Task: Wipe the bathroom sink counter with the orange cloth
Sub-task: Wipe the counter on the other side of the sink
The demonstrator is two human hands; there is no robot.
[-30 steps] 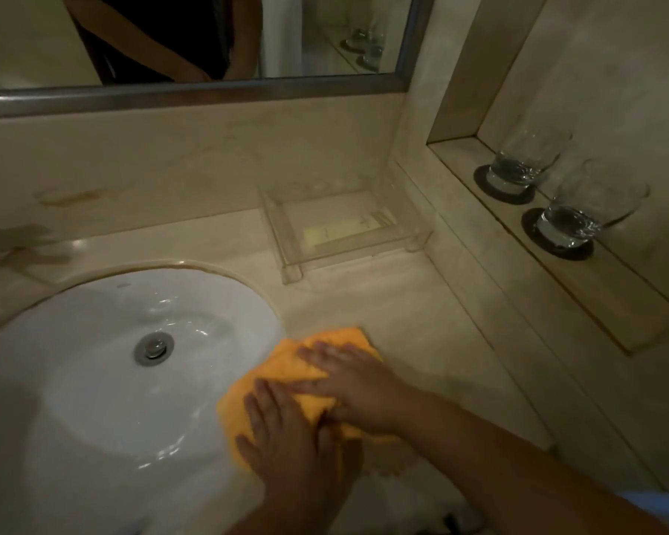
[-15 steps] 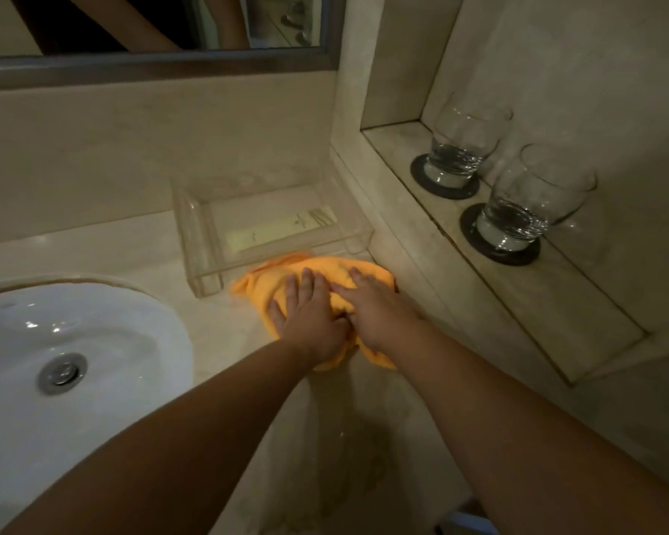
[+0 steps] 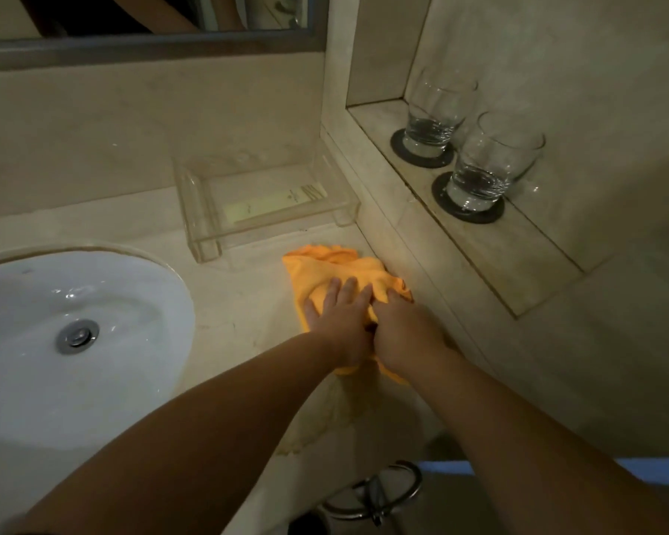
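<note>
The orange cloth (image 3: 325, 270) lies crumpled on the beige stone counter (image 3: 240, 299), to the right of the white sink basin (image 3: 93, 299) and against the side wall ledge. My left hand (image 3: 338, 312) presses flat on the cloth with fingers spread. My right hand (image 3: 402, 330) sits beside it, touching it, fingers curled down onto the cloth's right part. Both hands cover the cloth's near half.
A clear acrylic tray (image 3: 263, 202) stands on the counter just behind the cloth. Two drinking glasses (image 3: 433, 113) (image 3: 487, 164) on dark coasters sit in the wall niche at right. A metal ring holder (image 3: 379, 492) hangs below the counter's front edge. A mirror runs along the top.
Both hands and the cloth slid from the sink's rim toward the far right corner by the tray, then drew back slightly toward me along the side wall.
</note>
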